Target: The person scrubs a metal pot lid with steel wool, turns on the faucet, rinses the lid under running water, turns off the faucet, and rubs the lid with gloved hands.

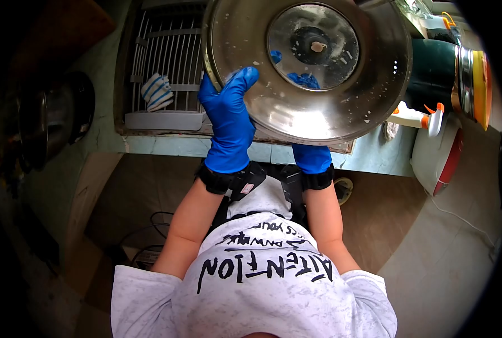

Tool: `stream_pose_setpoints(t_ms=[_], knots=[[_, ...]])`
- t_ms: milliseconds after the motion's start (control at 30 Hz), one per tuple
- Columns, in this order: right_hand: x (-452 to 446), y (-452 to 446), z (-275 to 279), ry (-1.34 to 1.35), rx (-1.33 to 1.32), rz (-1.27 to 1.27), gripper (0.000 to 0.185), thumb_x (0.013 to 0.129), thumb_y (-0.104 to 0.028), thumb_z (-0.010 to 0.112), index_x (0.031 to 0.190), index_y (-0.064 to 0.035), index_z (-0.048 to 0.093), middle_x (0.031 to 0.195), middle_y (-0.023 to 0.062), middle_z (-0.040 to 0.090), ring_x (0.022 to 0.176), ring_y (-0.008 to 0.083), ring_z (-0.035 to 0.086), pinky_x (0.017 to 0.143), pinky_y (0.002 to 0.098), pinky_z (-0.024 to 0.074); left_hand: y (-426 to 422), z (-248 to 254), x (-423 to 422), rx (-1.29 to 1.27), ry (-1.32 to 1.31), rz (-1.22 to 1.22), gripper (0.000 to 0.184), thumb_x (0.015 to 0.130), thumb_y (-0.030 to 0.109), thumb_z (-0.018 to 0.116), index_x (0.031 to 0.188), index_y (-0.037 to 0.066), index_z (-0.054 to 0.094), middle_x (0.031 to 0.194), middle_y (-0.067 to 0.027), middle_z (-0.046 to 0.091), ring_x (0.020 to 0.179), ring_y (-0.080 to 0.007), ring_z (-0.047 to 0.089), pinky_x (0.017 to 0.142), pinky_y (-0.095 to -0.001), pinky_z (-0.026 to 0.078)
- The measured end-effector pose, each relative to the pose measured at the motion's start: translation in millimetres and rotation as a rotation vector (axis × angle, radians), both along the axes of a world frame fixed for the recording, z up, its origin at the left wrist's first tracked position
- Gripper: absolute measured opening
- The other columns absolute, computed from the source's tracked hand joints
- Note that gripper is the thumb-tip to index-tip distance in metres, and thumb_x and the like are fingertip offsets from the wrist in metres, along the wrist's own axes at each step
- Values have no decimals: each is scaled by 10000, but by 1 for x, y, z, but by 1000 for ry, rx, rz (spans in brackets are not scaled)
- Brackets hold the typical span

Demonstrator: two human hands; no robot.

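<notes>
A large round metal pot lid (318, 121) with a clear disc (313, 39) and a small central knob is raised in front of me. Water drops or suds dot its surface. My left hand (231, 112), in a blue rubber glove, is closed on its left rim with the thumb over the near face. Beneath the lid's lower edge is my right hand (313, 158), gloved in blue too; its fingers are hidden behind the lid. Patches of blue show in the clear disc, whether as a reflection or through it I cannot tell.
A slatted rack (166, 73) holds a blue-and-white striped cloth (157, 92) at left. Dark pans (54, 118) stand farther left. On the right are a white-and-orange spray bottle (411, 117), a dark green container (431, 70) and a white-and-red appliance (439, 158) with a cord.
</notes>
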State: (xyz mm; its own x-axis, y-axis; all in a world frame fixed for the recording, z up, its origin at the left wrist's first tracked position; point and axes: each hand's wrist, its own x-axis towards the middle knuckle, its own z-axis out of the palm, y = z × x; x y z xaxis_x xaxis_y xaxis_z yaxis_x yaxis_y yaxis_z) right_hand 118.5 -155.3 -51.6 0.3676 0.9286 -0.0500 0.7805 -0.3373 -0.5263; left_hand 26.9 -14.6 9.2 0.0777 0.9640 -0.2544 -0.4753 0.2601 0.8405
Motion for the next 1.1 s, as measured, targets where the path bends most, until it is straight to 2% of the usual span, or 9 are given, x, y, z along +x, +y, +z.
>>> stream_pose_setpoints(t_ms=[467,567,667,800,833,867,933,1067,1100], knots=[[27,-20,-7,46,26,-136,335,819,-154,384,1123,-14,361,1142,134,388,1028,239,384,881,313,297,4,-1,-1,28,50,-33,248,657,-27,550,900,1,510,778,-55,559,675,-113,530,636,-222,444],[49,-36,-39,440,154,-276,363,841,-187,337,1162,-19,307,1163,124,370,1042,230,372,897,311,282,4,-1,0,8,5,-31,242,662,-31,543,900,-5,507,776,-59,558,677,-120,535,643,-222,450],[57,-45,-49,-98,-28,-57,391,812,-138,388,1181,-47,296,1190,108,353,1087,222,339,901,300,283,2,0,1,-13,12,-28,248,665,-29,542,909,-11,504,777,-60,557,680,-123,537,647,-227,454],[31,-17,-32,517,187,-287,438,768,-122,483,1155,-12,308,1135,124,388,1025,229,383,888,294,286,7,1,2,-31,36,15,247,666,-33,530,910,-9,505,765,-62,557,678,-125,538,647,-225,450],[27,1,2,-26,281,-107,367,782,-103,454,1119,-8,345,1080,108,428,991,224,409,879,311,291,9,1,2,-29,54,51,249,666,-32,526,912,-6,507,761,-65,557,676,-126,539,650,-223,448],[18,18,23,57,507,-234,334,748,-86,497,1057,-1,403,1003,101,476,905,199,465,806,286,361,14,0,-1,-30,54,49,249,666,-32,526,912,-6,507,761,-65,557,676,-126,539,650,-223,448],[24,38,56,1652,754,-723,291,735,-78,511,1004,6,438,936,105,502,825,164,495,727,256,404,29,-6,-14,35,166,-3,256,670,-13,516,926,-8,502,757,-81,558,674,-136,542,664,-219,448],[57,36,55,253,490,5,300,736,-46,502,1020,14,427,952,103,502,827,161,486,710,257,403,27,-16,-18,19,79,17,252,670,-1,505,920,-29,499,754,-111,563,684,-172,560,672,-249,462],[57,34,49,245,491,9,300,736,-46,502,1020,14,427,952,103,502,827,161,486,710,257,403,25,-19,-19,-20,93,12,253,666,-1,506,917,-34,495,753,-124,566,681,-186,567,678,-260,466]])
